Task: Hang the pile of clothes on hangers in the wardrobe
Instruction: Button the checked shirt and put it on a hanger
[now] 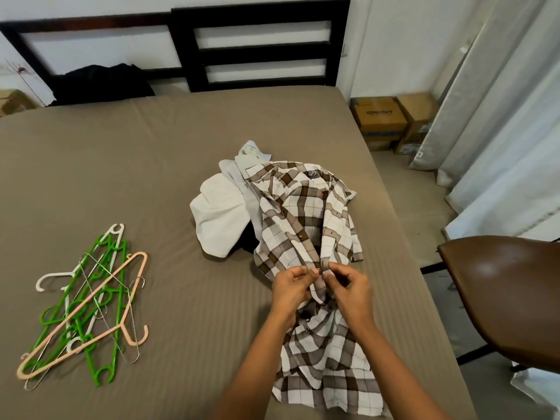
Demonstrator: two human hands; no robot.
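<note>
A brown-and-white checked shirt point(306, 219) lies stretched along the bed on top of a small pile of clothes, with a white garment point(219, 216) and a pale grey one under it. My left hand point(292, 287) and my right hand point(348, 287) meet at the shirt's front placket, each pinching one edge of it near a button. To the left on the bed lies a heap of hangers point(88, 304): green plastic ones, white ones, thin wire ones and a peach one on top. No wardrobe is in view.
The bed point(121, 177) has a taupe sheet and a dark slatted headboard point(260, 43). Black clothing point(103, 83) sits at the head end. Cardboard boxes point(391, 122) and pale curtains point(500, 116) stand to the right. A brown chair point(509, 295) is close at my right.
</note>
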